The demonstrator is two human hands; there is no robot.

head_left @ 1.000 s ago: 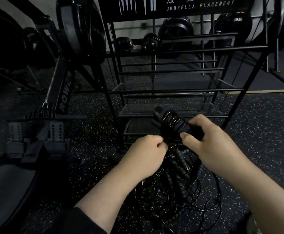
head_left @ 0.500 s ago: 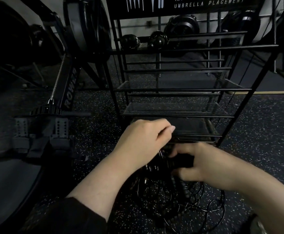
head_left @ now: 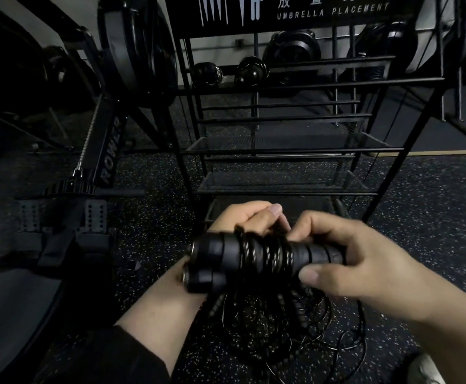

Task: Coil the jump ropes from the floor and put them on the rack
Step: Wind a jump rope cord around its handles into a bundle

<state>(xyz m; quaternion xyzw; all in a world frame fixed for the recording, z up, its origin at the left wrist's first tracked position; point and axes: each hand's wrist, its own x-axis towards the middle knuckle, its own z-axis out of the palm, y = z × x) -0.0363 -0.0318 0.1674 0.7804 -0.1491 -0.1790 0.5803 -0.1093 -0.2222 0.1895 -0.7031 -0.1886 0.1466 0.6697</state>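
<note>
Two black jump rope handles (head_left: 226,259) lie side by side and level in front of me, with black rope wound round their middle. My right hand (head_left: 364,270) grips their right end, thumb underneath. My left hand (head_left: 251,217) sits behind the handles and pinches the rope at the top of the winding. Loose beaded and thin ropes (head_left: 281,328) hang down from the bundle and lie tangled on the floor. The black metal rack (head_left: 281,151) stands just beyond my hands, its mesh shelves bare.
A rowing machine (head_left: 107,151) stands to the left of the rack, footrests near my left arm. Dumbbells (head_left: 251,70) lie behind the rack's top rail. The floor is dark speckled rubber (head_left: 433,217). A light shoe tip (head_left: 425,370) shows at bottom right.
Both hands have risen from the rope pile with the handles. The handles now lie level, and my left hand has come over the top of the winding.
</note>
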